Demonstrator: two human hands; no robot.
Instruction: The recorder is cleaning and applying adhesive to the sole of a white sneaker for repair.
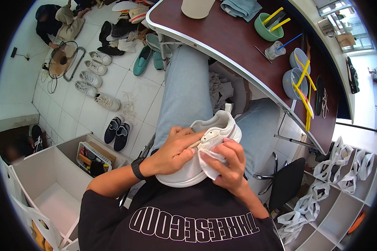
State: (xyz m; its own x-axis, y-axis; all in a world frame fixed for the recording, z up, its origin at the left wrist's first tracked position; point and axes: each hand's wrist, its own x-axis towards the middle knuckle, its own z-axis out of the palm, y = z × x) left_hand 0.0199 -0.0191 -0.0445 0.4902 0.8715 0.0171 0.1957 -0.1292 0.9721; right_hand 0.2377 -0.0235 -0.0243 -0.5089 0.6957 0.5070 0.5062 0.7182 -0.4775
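1. Green bowl (266,35) on the brown table (222,37), beyond and right of the right hand (231,164).
2. Dark slip-on shoes (121,137) on the tiled floor (146,98), left of the left hand (176,151).
3. Black chair (288,182), right of the right hand.

Shoe (178,178): off-wht, fine mesh patt. Cloth (207,167): plain wht. Jeans (184,83): lt blue. Shirt (188,201): blk w/ wht-outlined lettering. Wristband (137,168): blk. Tabletop (238,37): dk red-brn, silver edge. Bowl (262,32): lt grn. Tool handles (280,24): bright ylw. Slip-on (143,60): teal. Floor tiles (123,75): wht, gry grid joints.
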